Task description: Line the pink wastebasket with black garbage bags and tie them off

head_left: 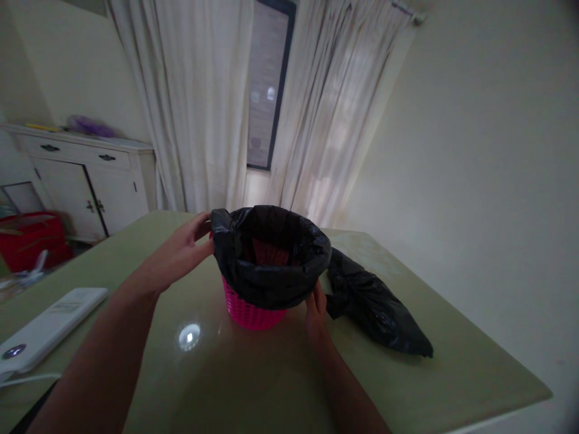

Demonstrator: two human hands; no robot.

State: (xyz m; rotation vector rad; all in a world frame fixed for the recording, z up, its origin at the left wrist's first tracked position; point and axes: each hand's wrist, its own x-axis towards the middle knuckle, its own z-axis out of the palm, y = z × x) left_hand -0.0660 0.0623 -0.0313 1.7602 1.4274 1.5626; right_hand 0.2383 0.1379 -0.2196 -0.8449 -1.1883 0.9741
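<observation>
A pink perforated plastic basket [256, 316] stands upright on the table. A black bin bag [271, 283] lines it, its top folded out over the rim and hanging down round the upper side. At the left of the rim, my left hand [187, 247] grips the folded bag, fingers behind and thumb in front. My right hand [318, 304] holds the basket's right side low, with its fingers partly hidden under the bag's hanging edge. Inside, some of the pinkish basket wall or bottom shows through the dark opening.
Right of the basket lies a bunched black plastic bag [380, 310] on the greenish table [203, 374]. A white flat device [54, 325] with a cable is at the left. Beyond are a white cabinet [90, 181], a red bag [34, 241] and curtains [203, 108].
</observation>
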